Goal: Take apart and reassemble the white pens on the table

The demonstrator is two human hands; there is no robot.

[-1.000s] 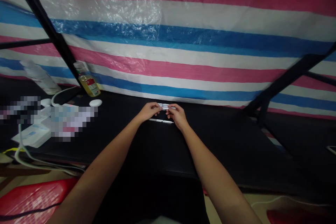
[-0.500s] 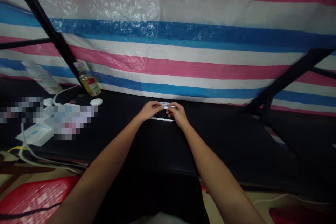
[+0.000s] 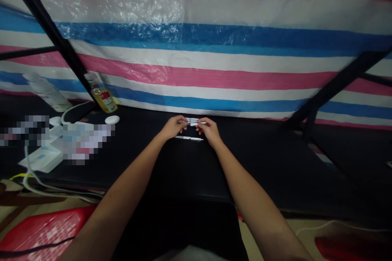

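Observation:
Near the back of the black table, my left hand [image 3: 175, 126] and my right hand [image 3: 209, 129] face each other with fingers pinched. Each hand is closed on a small whitish piece, too small to make out; the right one's piece looks like a pen part. Between and just behind the fingertips lie several white pens [image 3: 192, 120] side by side. A separate white and silver pen [image 3: 190, 138] rests on the table nearer to me, below both hands.
At the left stand a bottle of yellow liquid [image 3: 105, 98] and a whitish bottle [image 3: 49, 93]. A white round object [image 3: 112, 120], a white box [image 3: 44, 158] and cables lie there. Black frame bars [image 3: 335, 85] slant before the striped sheet [image 3: 214, 77].
My hands have moved slightly apart, and more of the white pens shows between them. The separate pen lies where it was.

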